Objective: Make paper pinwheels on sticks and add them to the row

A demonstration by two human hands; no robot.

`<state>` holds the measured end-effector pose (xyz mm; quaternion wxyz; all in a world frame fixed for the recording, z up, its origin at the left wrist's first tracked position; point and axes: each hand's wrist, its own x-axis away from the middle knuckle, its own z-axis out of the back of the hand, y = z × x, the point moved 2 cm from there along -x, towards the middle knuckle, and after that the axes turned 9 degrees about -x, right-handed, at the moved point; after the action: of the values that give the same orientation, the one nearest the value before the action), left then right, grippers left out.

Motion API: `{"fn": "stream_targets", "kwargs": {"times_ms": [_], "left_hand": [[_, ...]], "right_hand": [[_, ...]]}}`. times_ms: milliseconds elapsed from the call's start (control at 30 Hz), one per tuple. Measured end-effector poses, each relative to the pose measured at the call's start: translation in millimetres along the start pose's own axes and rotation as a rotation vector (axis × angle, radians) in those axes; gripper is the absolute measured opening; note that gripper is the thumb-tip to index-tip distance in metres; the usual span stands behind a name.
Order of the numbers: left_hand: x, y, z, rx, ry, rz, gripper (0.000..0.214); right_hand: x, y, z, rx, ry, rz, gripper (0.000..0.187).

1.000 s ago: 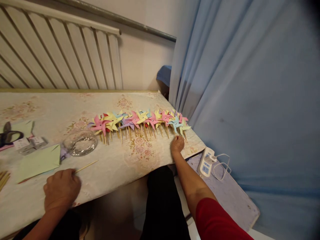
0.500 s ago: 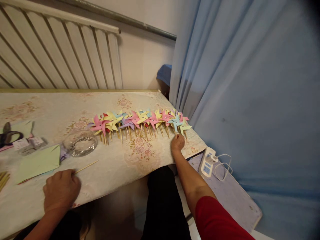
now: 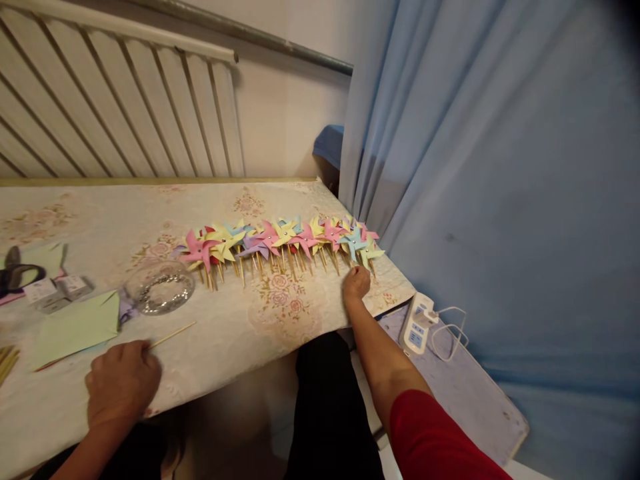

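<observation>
a: where is the right hand [image 3: 356, 283] now?
b: at the 3 o'clock end of the row of paper pinwheels [image 3: 280, 240], near the table [image 3: 240, 333] edge. back of the hand faces the camera, fingers curled toward the stick ends of the last pinwheel [image 3: 371, 252], the yellow-green one w/ a blue one beside it.
a: does it hold a stick?
b: cannot tell. the fingertips are hidden behind the hand. they are at the sticks, touching or nearly, but a pinch is not visible.
a: and the left hand [image 3: 123, 381]?
b: at 7 o'clock in the view, lying palm down near the table edge, fingers loosely bent. a bare wooden stick [image 3: 173, 333] runs out from its fingertips toward 2 o'clock. closed on it or only resting on it, i cannot say.
a: other things?
b: glass bowl [image 3: 159, 288] at 1 o'clock from the left hand, green paper [image 3: 75, 327] at 11 o'clock from it, scissors [image 3: 17, 273] far at 9 o'clock. power strip [image 3: 416, 325] at 4 o'clock from the right hand, lower than the table.
a: which step, in yr opinion?
b: i think the work is at the row's end: placing or straightening the last pinwheel, approx. any move there needs a light pinch on the thin stick, b/c the wheels overlap and the neighbours shift easily. also the table edge is just beside.
</observation>
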<state>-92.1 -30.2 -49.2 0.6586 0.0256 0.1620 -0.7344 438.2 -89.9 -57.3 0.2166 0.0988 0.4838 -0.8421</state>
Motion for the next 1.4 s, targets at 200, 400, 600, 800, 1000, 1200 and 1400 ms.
{"fn": "stream_targets", "kwargs": {"times_ms": [200, 400, 600, 800, 1000, 1200, 1400], "left_hand": [[0.4, 1.0, 1.3, -0.005, 0.021, -0.005, 0.038], [0.4, 0.6, 0.2, 0.005, 0.023, -0.006, 0.037], [-0.5, 0.2, -1.7, 0.009, 0.011, -0.01, 0.038], [0.2, 0.1, -2.4, 0.011, 0.02, -0.009, 0.04], [1.2, 0.2, -2.5, 0.008, 0.025, -0.005, 0.039], [-0.5, 0.2, -1.6, 0.011, -0.003, -0.004, 0.039], [0.0, -0.5, -1.9, 0.009, -0.02, -0.003, 0.04]], "right_hand": [[0.0, -0.3, -1.0, 0.014, -0.003, -0.019, 0.021], [0.2, -0.1, -1.6, 0.022, -0.002, -0.03, 0.021], [0.0, 0.2, -2.1, 0.034, -0.003, -0.04, 0.024], [0.1, 0.1, -2.3, 0.034, -0.008, -0.044, 0.022], [-0.8, -0.7, -2.1, 0.02, 0.006, -0.051, 0.022], [-2.1, -3.8, -2.1, -0.003, 0.032, -0.053, 0.025], [-2.7, -4.6, -2.9, -0.011, 0.023, -0.047, 0.024]]}}
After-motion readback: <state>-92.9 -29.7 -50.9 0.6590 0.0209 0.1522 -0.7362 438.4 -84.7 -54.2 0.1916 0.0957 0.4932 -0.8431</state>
